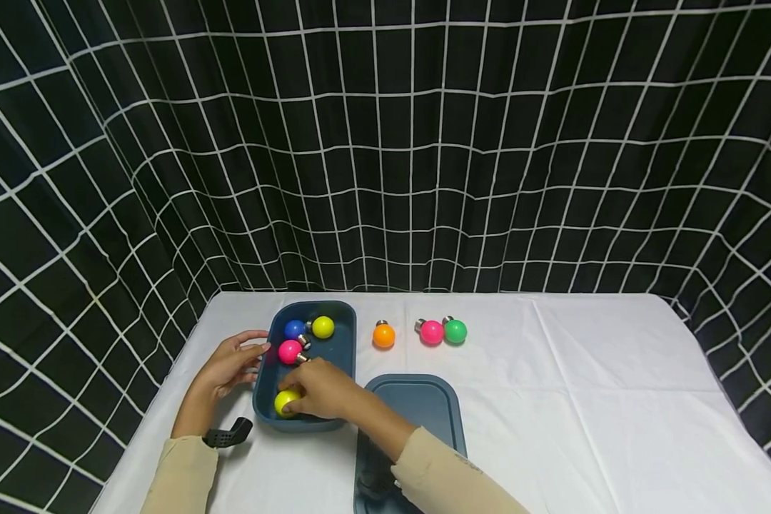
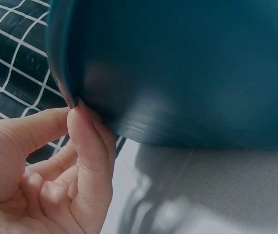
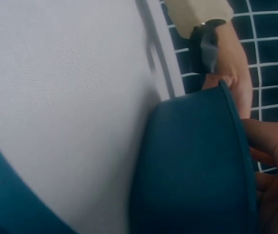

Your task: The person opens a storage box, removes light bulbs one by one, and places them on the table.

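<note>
A dark blue-grey plastic box [image 1: 343, 357] stands on the left of the table. My left hand [image 1: 230, 365] pinches its left rim between thumb and fingers, seen close up in the left wrist view. Reaching down inside, my right hand [image 1: 326, 389] grips a yellow light bulb [image 1: 286, 404] near the front end. Behind that hand lie a pink bulb [image 1: 289, 352], a blue bulb [image 1: 294, 329] and another yellow bulb [image 1: 323, 327], all in the box. In the right wrist view the box wall [image 3: 192, 161] hides the right fingertips.
The box's flat lid [image 1: 417, 392] lies right of it, partly under my right forearm. Farther back on the white cloth are an orange bulb [image 1: 383, 335], a pink bulb [image 1: 432, 333] and a green bulb [image 1: 455, 331]. A black grid-patterned curtain [image 1: 411, 157] surrounds the table.
</note>
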Available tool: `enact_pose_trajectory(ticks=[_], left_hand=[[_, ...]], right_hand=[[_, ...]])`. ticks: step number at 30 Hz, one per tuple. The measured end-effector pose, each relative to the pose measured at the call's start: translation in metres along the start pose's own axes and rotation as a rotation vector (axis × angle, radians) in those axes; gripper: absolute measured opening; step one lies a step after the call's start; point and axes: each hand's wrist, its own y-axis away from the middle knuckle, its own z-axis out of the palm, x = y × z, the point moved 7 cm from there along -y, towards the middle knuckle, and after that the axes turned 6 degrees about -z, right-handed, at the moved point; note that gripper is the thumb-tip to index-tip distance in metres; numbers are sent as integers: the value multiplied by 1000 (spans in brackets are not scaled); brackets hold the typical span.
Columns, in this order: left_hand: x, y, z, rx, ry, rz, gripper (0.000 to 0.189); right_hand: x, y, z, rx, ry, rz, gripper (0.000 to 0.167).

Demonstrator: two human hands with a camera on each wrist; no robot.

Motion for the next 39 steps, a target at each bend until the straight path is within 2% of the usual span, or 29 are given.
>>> enact_pose_trajectory(ticks=[20,24,39], left_hand=[[0,4,2,7,-12,-2,55],[1,4,3,11,-7,-5,55],[2,5,4,5,-3,10,53]], right_hand=[[-3,37,-22,57,-61,-45,35],[-1,44,-26,77,-42,-40,36],[-2,73,-44,144,-93,-15,42]])
